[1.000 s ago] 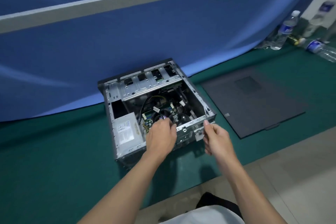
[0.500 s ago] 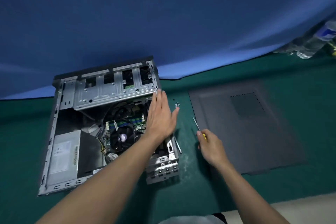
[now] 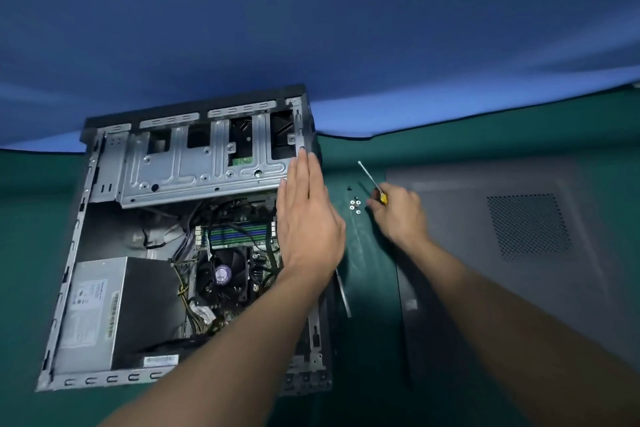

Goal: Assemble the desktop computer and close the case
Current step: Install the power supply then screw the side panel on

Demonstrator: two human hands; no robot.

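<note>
1. The computer case point(image 3: 104, 381) lies on its side on the left half of the green mat point(image 3: 370, 322), with the open side up. Its long axis goes from near to far, leaning a little to the right, and its dark end points at the far edge of the mat.
2. In the near left corner of the case sits one grey power supply point(image 3: 93, 308) with a white label.
3. Beside it, towards the middle, is one round black CPU fan point(image 3: 221, 276) with a purple centre. Just beyond the fan are the memory slots point(image 3: 239, 234), blue and green.
4. The left hand point(image 3: 308, 229) lies palm down over the right wall of the case. Its fingers are straight and pressed together, and the tips reach the far right corner.
5. The right hand point(image 3: 401, 215) is on the mat just right of the case and pinches the yellow handle of one screwdriver point(image 3: 369, 177). The shaft points away and to the left.
6. Just left of this hand lie the screws point(image 3: 355, 205). I count five silver ones close together, and one dark one a little further away.
7. One grey side panel point(image 3: 502, 253), with a perforated square, lies flat on the right half of the mat.
8. The silver drive cage point(image 3: 207, 170) fills the far end of the case.
9. A blue cloth point(image 3: 311, 28) hangs behind the far edge of the mat.
</note>
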